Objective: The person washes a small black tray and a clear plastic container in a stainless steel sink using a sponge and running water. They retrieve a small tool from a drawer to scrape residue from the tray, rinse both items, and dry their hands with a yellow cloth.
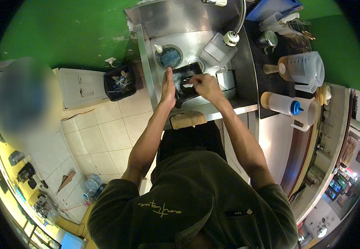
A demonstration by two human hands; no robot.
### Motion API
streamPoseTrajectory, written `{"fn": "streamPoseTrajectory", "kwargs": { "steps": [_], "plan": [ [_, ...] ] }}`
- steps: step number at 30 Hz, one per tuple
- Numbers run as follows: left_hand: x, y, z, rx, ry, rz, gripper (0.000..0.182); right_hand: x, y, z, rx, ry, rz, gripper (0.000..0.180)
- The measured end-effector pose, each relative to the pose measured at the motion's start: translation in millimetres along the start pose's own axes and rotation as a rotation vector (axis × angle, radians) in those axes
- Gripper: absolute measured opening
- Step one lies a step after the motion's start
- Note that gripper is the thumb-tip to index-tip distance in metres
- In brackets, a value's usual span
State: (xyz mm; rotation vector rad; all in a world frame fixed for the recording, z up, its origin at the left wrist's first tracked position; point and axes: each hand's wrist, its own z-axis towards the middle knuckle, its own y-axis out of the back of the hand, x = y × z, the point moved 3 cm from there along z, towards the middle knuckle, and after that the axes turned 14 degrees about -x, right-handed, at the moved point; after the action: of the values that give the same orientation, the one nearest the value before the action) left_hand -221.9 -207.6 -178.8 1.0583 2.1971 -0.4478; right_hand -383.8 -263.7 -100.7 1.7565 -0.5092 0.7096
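Note:
My left hand (pixel 168 88) grips the near left side of a black rectangular plastic container (pixel 184 93), tilted over the steel sink (pixel 155 93). White suds streak its inside. My right hand (pixel 208 87) is curled over the container's right part, its fingertips blurred. A small white patch shows beside those fingertips, and I cannot make out whether it is foam or something held. Behind the container stands a round basin (pixel 171 64) with bluish contents and a white pump top (pixel 158 48). A clear square jug (pixel 217 51) lies on its side under the spray head (pixel 231 39).
A tan folded cloth (pixel 188 119) lies on the sink's front rim. Right of the sink, a black mat (pixel 263 105) carries a measuring jug (pixel 304 70) and a blue-capped squeeze bottle (pixel 279 103). A black waste bin (pixel 120 83) stands left, beside a white cabinet (pixel 82 87).

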Motion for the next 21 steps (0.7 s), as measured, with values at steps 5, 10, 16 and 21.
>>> {"fn": "streamPoseTrajectory", "kwargs": {
  "steps": [5, 10, 16, 21],
  "plan": [
    [2, 3, 3, -0.044, -0.134, 0.003, 0.086, -3, -1, -12, -0.056, 0.028, 0.145, 0.024],
    [2, 2, 8, -0.077, -0.282, 0.106, 0.077, -3, -3, -19, -0.236, -0.087, 0.366, 0.028],
    [-2, -4, 1, -0.13, -0.325, 0.138, 0.066, -7, -22, -29, -0.258, -0.163, 0.457, 0.028],
    [-7, -13, -6, -0.152, -0.348, 0.099, 0.06, -5, -16, -28, -0.489, -0.252, 0.555, 0.027]
  ]
}}
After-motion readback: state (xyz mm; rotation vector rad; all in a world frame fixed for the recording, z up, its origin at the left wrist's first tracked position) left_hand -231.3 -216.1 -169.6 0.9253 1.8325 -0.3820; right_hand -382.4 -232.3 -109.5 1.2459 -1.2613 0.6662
